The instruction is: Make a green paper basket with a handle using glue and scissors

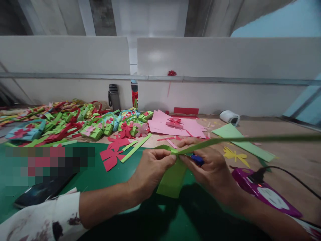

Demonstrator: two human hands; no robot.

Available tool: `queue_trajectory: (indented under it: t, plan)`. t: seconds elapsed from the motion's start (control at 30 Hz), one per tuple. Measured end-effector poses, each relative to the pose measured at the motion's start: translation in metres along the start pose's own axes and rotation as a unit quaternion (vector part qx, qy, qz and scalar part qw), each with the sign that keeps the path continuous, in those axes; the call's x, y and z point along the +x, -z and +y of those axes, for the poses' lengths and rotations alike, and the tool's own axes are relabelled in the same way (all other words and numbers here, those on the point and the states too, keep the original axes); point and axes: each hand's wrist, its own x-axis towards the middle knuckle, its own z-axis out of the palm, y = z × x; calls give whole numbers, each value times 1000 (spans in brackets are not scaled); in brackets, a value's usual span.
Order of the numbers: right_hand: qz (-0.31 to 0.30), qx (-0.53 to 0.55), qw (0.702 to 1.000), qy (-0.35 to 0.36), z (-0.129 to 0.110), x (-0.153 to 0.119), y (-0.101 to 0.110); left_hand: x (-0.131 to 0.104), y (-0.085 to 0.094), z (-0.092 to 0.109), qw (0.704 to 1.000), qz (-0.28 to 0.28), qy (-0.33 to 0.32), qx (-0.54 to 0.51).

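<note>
My left hand (151, 169) is closed in a pinch on the top of a light-green folded paper piece (172, 182), which hangs below my fingers. Opposite it, my right hand (209, 164) presses fingers and thumb to the same top edge. A long light-green paper strip (225, 142) runs from this meeting point out past the right side of the view. Within my right hand a small blue object (197, 160) shows, its kind mostly hidden by the fingers. Beneath both hands lies a green mat (135, 207). Red paper flower cutouts (112, 155) and narrow green strips (136, 149) lie left of them.
Several decorated paper bags (94, 130) are heaped at left. Pink sheets (160, 125) lie behind my hands. A dark bottle (114, 97) stands by the white partition (225, 60). At right are a purple power strip (265, 192) with a plugged-in cord, a yellow butterfly cutout (235, 155) and a white roll (229, 117).
</note>
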Motion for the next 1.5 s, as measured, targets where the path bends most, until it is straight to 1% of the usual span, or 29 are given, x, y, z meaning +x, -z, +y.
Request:
queue_trajectory:
  t: [0.13, 0.27, 0.37, 0.5, 0.57, 0.7, 0.83, 0.93, 1.0, 1.07, 1.17, 1.23, 1.3, 1.4, 1.43, 1.5]
  plan:
    - [23, -38, 995, 84, 6, -1, -2, 0, 1, 0, 1000, -6, -11, 3]
    - [35, -89, 980, 172, 10, 1, -1, 0, 2, -1, 1000, -1, -15, 2]
    - [40, -128, 967, 215, 8, 2, 0, 0, 1, 0, 1000, -7, -16, -22]
    - [47, -171, 950, 258, 5, 2, 1, -2, 0, 5, 999, 3, -12, -50]
    - [39, -202, 938, 278, 5, 1, 2, -2, 0, 6, 998, 6, -7, -65]
    - [14, -291, 902, 320, 4, -2, 4, -1, 1, 7, 995, -10, 5, -102]
    - [0, -357, 878, 320, 3, -6, 3, 0, 2, 9, 992, -20, 3, -123]
    - [6, -367, 875, 316, 4, -8, 0, 2, 3, 9, 991, -22, -7, -128]
    - [14, -344, 889, 303, 5, -8, -2, 4, 3, 8, 992, -13, -17, -124]
    - [22, -287, 918, 274, 7, -7, -3, 5, 4, 6, 993, 0, -28, -112]
    - [32, -147, 969, 196, 6, -3, -3, 6, 4, 5, 996, 14, -43, -74]
    - [39, -63, 990, 120, 3, 0, -2, 4, 3, 5, 997, 16, -55, -51]
    - [39, -4, 999, 25, -1, 3, 0, 3, 2, 5, 996, 7, -78, -31]
    - [6, 63, 991, -116, -9, 6, 2, 1, 1, 5, 993, -5, -117, 11]
    - [-9, 82, 986, -146, -11, 7, 2, 0, 0, 5, 992, -6, -126, 24]
    - [-26, 104, 981, -163, -14, 8, 3, 0, -1, 4, 991, -4, -131, 34]
